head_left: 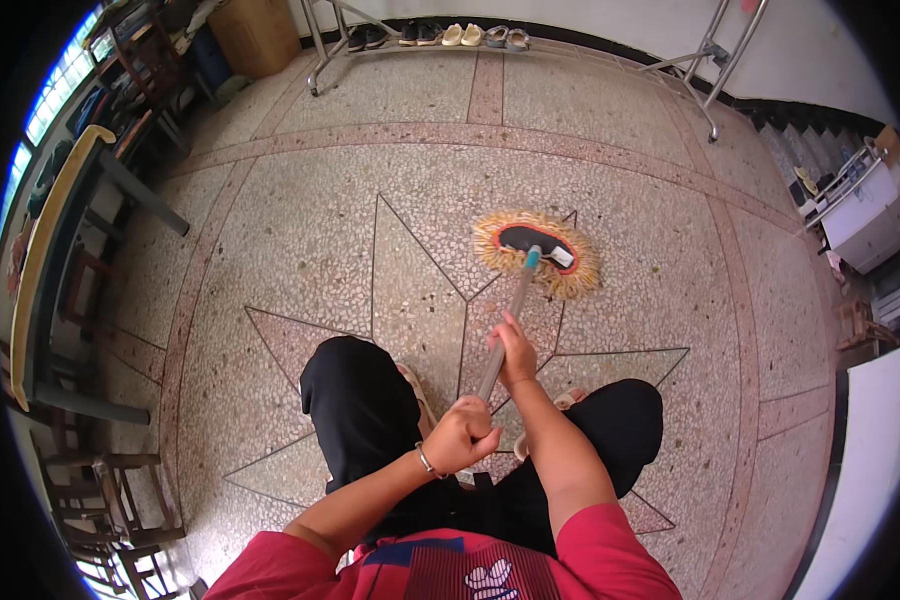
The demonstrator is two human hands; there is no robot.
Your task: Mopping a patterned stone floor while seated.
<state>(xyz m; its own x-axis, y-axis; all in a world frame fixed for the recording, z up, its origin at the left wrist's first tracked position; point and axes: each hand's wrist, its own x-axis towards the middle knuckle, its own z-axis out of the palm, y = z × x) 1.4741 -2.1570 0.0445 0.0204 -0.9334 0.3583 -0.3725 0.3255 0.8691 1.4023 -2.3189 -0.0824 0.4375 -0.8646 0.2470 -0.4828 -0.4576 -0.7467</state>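
Observation:
A mop (523,287) with a grey pole reaches from my lap out to the terrazzo floor ahead. Its oval head (486,235) has yellowish fringe around a dark centre with an orange rim, and it lies flat on the floor, slightly right of the middle. My left hand (462,436) is wrapped round the upper end of the pole, with a bracelet at the wrist. Further down the pole, my right hand (513,352) grips it too. Both hands are between my knees. The end of the pole is hidden by my left hand.
Along the left stand a table (63,262) and wooden chairs (120,500). Several pairs of shoes (462,36) sit on a metal rack (315,75) by the far wall. A cardboard box (253,38) is at the back left. On the right are stairs (805,150) and a white cabinet (865,215).

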